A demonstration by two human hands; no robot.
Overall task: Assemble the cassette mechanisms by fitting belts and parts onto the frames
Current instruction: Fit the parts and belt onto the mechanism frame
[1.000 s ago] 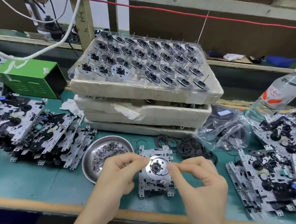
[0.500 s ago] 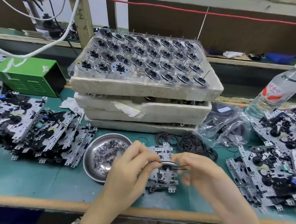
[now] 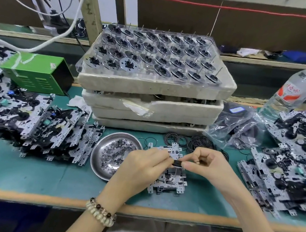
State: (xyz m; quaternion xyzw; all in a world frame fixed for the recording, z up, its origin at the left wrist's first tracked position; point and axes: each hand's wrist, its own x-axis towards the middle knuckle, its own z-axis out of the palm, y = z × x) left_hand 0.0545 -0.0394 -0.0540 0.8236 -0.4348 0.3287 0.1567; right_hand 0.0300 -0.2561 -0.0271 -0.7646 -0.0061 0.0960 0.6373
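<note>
You had a table [image 3: 26,176] in front of you with a blue-green top and a pale wooden strip [image 3: 34,199] along its near edge. Behind it ran a long wooden ledge [image 3: 261,61]. A wooden post [image 3: 89,11] stood at the back left, and a thick white cable [image 3: 74,22] hung across it. A dark brown board [image 3: 245,26] made the back wall, with a red cord [image 3: 246,9] stretched near its top. Beside the post was a bright white gap [image 3: 106,5]. The light was soft and even.
</note>
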